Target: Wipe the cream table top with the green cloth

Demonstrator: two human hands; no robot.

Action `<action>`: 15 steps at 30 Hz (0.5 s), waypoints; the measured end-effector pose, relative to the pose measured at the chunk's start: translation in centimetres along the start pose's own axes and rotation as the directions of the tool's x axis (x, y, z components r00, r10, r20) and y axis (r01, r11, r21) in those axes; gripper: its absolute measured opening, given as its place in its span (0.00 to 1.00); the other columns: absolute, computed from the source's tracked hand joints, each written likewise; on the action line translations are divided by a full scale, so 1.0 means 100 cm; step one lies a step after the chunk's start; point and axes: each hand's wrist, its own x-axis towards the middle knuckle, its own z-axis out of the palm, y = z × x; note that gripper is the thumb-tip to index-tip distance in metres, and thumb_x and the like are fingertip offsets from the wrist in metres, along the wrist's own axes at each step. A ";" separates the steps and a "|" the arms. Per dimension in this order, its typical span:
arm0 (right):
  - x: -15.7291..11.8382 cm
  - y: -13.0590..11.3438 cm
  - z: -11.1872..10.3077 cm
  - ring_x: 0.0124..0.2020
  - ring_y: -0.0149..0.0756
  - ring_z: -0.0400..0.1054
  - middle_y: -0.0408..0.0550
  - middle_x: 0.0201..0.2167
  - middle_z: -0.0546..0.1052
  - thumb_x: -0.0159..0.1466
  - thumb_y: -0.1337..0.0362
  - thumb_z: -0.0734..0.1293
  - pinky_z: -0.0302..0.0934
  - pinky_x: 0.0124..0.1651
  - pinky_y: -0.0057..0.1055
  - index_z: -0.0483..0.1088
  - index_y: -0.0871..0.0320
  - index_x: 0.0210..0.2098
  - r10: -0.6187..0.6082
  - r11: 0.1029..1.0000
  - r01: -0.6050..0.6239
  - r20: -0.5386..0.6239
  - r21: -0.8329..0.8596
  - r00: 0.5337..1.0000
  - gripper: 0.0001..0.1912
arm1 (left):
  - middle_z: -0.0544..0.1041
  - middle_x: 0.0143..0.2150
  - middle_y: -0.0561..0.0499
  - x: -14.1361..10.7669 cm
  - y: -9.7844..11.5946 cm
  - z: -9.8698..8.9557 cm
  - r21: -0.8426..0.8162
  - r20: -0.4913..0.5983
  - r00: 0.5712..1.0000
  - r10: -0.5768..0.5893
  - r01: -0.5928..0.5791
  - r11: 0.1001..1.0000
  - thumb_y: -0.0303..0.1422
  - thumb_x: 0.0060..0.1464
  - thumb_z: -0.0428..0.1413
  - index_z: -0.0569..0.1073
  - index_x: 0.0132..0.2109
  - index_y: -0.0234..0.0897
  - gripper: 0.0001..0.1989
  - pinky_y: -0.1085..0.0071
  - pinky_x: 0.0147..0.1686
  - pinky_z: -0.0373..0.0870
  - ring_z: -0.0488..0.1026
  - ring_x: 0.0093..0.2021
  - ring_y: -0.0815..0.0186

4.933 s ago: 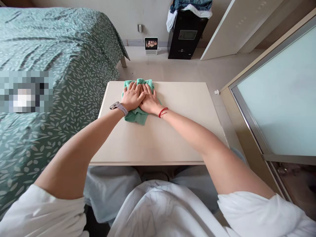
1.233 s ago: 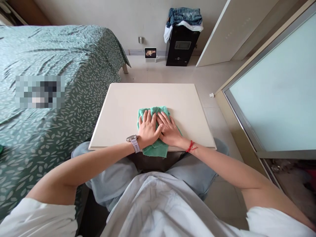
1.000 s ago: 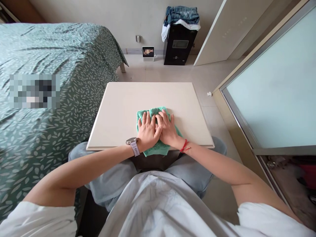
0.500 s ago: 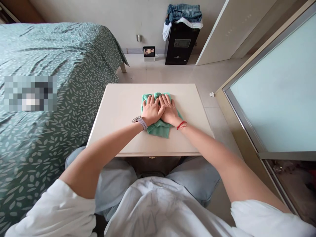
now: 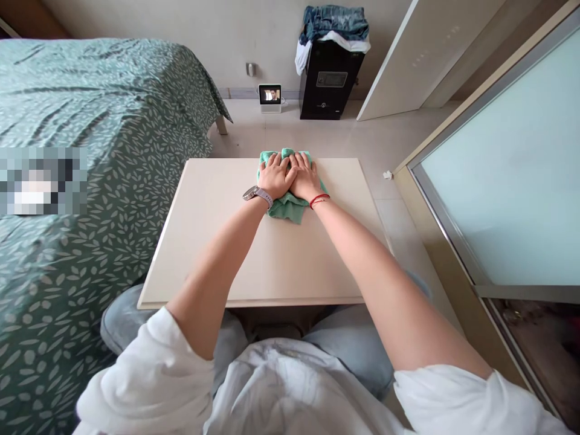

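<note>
A green cloth (image 5: 289, 209) lies bunched at the far edge of a cream tabletop (image 5: 203, 241), with its far end reaching slightly past that edge. My left hand (image 5: 275, 177), with a watch at the wrist, presses flat on the cloth, fingers stretched forward. Beside it my right hand (image 5: 304, 177), wearing a red string bracelet, also rests flat on the cloth. The two hands touch near the left thumb. Neither hand's fingers are wrapped round the cloth; the palms are hidden from view.
A bed with a green leaf-patterned cover (image 5: 149, 115) stands at left. Beyond the table are a small screen (image 5: 270, 96) and a black cabinet (image 5: 328, 90) topped with folded jeans (image 5: 335, 23). A frosted sliding panel (image 5: 512, 163) runs along the right; crumpled white paper (image 5: 387, 175) lies nearby.
Both hands have pushed the cloth forward, away from me, to the table's far edge. My arms are stretched out further.
</note>
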 end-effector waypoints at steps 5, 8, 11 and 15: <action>0.012 0.004 0.002 0.88 0.57 0.41 0.65 0.87 0.53 0.81 0.65 0.53 0.38 0.86 0.68 0.56 0.69 0.84 0.019 1.000 -0.019 -0.005 -0.009 1.000 0.35 | 0.68 0.83 0.43 0.008 0.001 -0.001 -0.009 -0.018 1.000 -0.012 0.012 1.000 0.42 0.76 0.40 0.73 0.77 0.40 0.32 0.42 0.82 0.55 0.58 0.84 0.48; 0.011 0.003 0.001 0.88 0.57 0.43 0.65 0.86 0.55 0.80 0.66 0.53 0.39 0.86 0.69 0.57 0.68 0.84 0.007 1.000 -0.007 -0.023 0.006 1.000 0.35 | 0.67 0.83 0.43 0.008 0.000 0.001 -0.015 -0.016 1.000 -0.016 0.016 1.000 0.42 0.76 0.40 0.71 0.78 0.39 0.33 0.43 0.82 0.54 0.57 0.84 0.49; 0.005 0.000 -0.003 0.88 0.57 0.42 0.66 0.86 0.54 0.80 0.67 0.52 0.39 0.86 0.68 0.56 0.70 0.84 0.010 1.000 -0.011 -0.012 -0.009 1.000 0.35 | 0.64 0.85 0.43 0.005 -0.001 0.002 -0.021 -0.008 1.000 -0.014 0.014 1.000 0.43 0.76 0.40 0.69 0.80 0.38 0.34 0.43 0.83 0.52 0.55 0.85 0.49; -0.013 -0.008 -0.008 0.89 0.55 0.40 0.65 0.87 0.51 0.81 0.65 0.51 0.38 0.87 0.65 0.55 0.69 0.84 0.018 0.999 -0.016 0.028 -0.049 0.999 0.35 | 0.61 0.86 0.41 -0.011 0.003 0.001 -0.020 0.001 1.000 -0.018 0.018 1.000 0.43 0.76 0.41 0.67 0.80 0.34 0.35 0.41 0.83 0.51 0.54 0.86 0.47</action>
